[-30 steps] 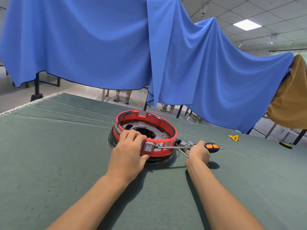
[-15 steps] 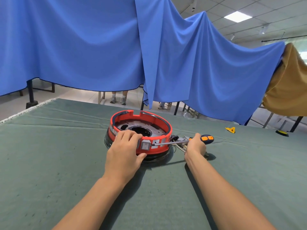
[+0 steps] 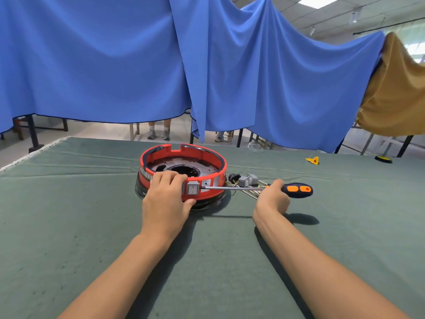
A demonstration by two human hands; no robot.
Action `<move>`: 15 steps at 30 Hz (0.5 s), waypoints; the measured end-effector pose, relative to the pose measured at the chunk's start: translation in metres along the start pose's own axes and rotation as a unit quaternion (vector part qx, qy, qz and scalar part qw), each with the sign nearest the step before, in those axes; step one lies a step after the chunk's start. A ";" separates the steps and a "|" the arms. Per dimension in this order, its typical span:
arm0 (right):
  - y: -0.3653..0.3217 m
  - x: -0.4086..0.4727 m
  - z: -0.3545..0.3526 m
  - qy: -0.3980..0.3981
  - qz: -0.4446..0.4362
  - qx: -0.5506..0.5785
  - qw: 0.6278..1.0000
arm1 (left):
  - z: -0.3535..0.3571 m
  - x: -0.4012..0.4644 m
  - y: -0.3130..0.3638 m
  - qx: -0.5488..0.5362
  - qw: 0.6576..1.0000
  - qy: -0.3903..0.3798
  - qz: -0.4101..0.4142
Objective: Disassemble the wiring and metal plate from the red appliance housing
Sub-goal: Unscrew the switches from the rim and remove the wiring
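Since the earlier frames the right hand point(image 3: 272, 199) has slid back along the screwdriver point(image 3: 296, 190), so more of the dark handle with its orange inserts now sticks out past the fist, while the shaft tip stays at the right edge of the grey rocker switch point(image 3: 192, 188) on the red appliance housing point(image 3: 213, 162). The left hand point(image 3: 166, 199) remains draped over the near rim, fingers curled over the top and thumb pressed low on the outer wall, gripping the housing; the right hand is clenched round the screwdriver handle. The housing sits on the green cloth-covered table point(image 3: 69, 226), well back from the near edge, with the perforated metal plate point(image 3: 184, 166) lying inside it. The wiring with grey connector blocks point(image 3: 247, 180) trails out just beside the housing, under the shaft. The chief risk, as I judge it, is the tip skating off the switch edge under a prying push and jabbing the left thumb, which lies just beside the switch. A hard lever could also crack the plastic wall or spin the housing on the cloth. The shaft may snag the loose wires beneath it. There is open cloth to the right and toward the person; a small yellow piece point(image 3: 312, 160) lies well apart near the far edge.
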State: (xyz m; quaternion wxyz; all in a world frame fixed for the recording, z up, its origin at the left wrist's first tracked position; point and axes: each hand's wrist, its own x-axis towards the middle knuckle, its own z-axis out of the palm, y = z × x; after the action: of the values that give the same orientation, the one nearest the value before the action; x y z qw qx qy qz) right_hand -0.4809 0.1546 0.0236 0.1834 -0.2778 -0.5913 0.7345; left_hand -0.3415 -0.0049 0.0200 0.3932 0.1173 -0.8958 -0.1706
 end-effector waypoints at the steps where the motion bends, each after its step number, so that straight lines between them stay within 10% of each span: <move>1: -0.001 0.001 0.003 -0.007 0.005 -0.008 1.000 | 0.000 0.000 0.000 -0.004 1.000 -0.003 0.000; 15: -0.004 -0.004 0.050 -0.039 0.028 -0.051 0.998 | -0.002 0.000 -0.006 -0.057 0.998 -0.013 0.018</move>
State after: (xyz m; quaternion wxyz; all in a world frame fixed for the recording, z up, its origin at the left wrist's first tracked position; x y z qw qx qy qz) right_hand -0.5095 0.1145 0.0358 0.1251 -0.2743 -0.6268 0.7185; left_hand -0.3393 -0.0111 0.0190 0.3903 0.0765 -0.8918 -0.2158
